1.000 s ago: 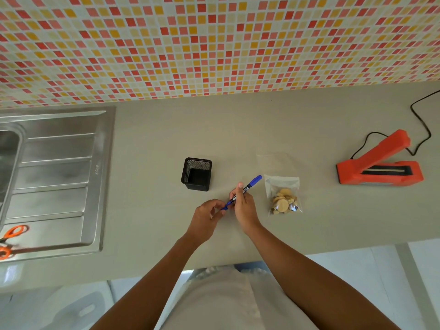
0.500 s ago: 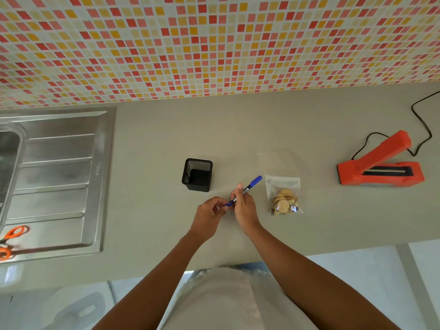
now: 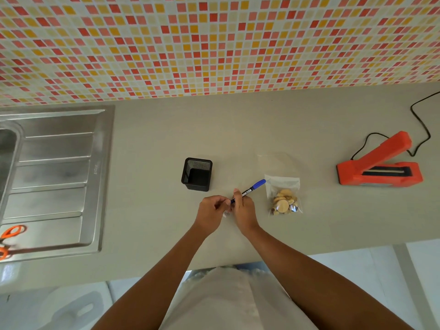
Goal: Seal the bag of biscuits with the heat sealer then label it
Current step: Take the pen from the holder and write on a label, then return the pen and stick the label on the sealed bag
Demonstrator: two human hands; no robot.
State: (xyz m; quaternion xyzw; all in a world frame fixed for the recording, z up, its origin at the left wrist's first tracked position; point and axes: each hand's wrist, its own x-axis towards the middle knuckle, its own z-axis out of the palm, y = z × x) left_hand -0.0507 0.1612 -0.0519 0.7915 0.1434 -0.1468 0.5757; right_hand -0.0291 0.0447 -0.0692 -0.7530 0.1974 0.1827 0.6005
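Note:
A small clear bag of round biscuits lies flat on the beige counter, just right of my hands. My right hand grips a blue marker pen, its blue end pointing up and right toward the bag. My left hand is closed at the pen's lower tip, fingers pinched there; a small white bit shows between the hands. The orange heat sealer sits far right with its arm raised, away from both hands.
A black mesh pen holder stands just beyond my left hand. A steel sink drainer fills the left side, with orange scissors on it. The sealer's black cord trails to the back right. The counter's front edge lies close below my wrists.
Both hands stay together on the pen; my left fingers have closed a little tighter at its lower tip. The bag and sealer have not moved.

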